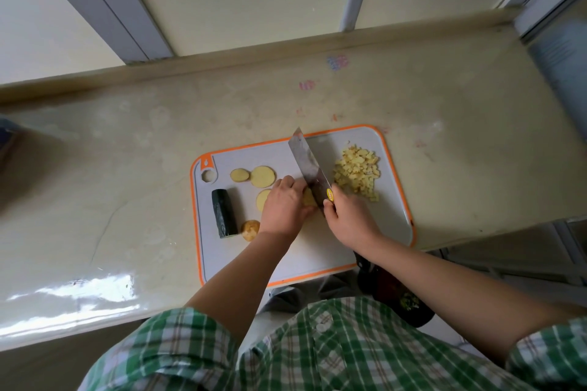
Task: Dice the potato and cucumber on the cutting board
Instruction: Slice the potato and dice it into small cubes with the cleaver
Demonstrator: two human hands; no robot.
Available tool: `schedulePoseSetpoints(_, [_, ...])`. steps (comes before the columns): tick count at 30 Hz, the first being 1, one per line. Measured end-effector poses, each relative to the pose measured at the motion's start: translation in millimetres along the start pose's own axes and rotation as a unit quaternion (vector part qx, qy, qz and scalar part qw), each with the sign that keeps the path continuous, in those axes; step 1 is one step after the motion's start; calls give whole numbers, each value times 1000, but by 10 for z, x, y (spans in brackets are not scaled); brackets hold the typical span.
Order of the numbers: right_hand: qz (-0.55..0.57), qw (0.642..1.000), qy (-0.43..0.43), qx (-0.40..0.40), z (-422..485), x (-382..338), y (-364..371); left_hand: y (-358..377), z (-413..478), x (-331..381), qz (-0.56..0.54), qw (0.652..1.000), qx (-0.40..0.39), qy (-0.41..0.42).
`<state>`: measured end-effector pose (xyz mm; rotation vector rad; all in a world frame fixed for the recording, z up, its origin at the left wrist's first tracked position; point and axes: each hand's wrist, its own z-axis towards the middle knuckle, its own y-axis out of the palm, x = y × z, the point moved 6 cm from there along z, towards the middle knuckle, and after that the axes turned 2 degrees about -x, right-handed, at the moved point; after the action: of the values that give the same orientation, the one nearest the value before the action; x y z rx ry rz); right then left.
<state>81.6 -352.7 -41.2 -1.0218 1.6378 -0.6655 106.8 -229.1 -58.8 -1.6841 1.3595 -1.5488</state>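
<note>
standing at a pale counter (127,168), over a grey cutting board (392,219) with an orange rim. gripping the handle of a broad cleaver (309,168) in the right hand (347,219), fingers wrapped round it, blade tilted with its tip toward 11 o'clock, edge down at a potato piece (308,198) near the middle of the board. holding that piece down with the left hand (284,205), fingers curled over it, just beside the blade's left face. at 2 o'clock on the board, just right of the blade, a loose heap of diced potato (357,173). at 10 o'clock, two round potato slices (262,176) side by side, the smaller one to the left. just below them a third slice (263,200), partly hidden under the left hand. at 9 o'clock, a dark green length of cucumber (224,213) in one piece, lying flat, long axis roughly from 12 to 6. just beside its near end, at 8 o'clock, a potato end piece (250,229) with skin on. at 6 o'clock, off the board, a green plaid shirt (317,349).
</note>
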Motion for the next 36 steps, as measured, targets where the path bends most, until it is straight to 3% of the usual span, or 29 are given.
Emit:
schedulePoseSetpoints(10, [-4, 1000, -19, -3, -73, -110, -68, -124, -50, -8, 126, 992, 28, -12])
schedulePoseSetpoints(25, [12, 999, 6, -33, -66, -132, 144, -151, -6, 13, 115, 993, 16, -21])
schedulePoseSetpoints(36, [26, 1000, -4, -3, 5, -106, -78, -184, -61, -42, 105, 994, 31, -15])
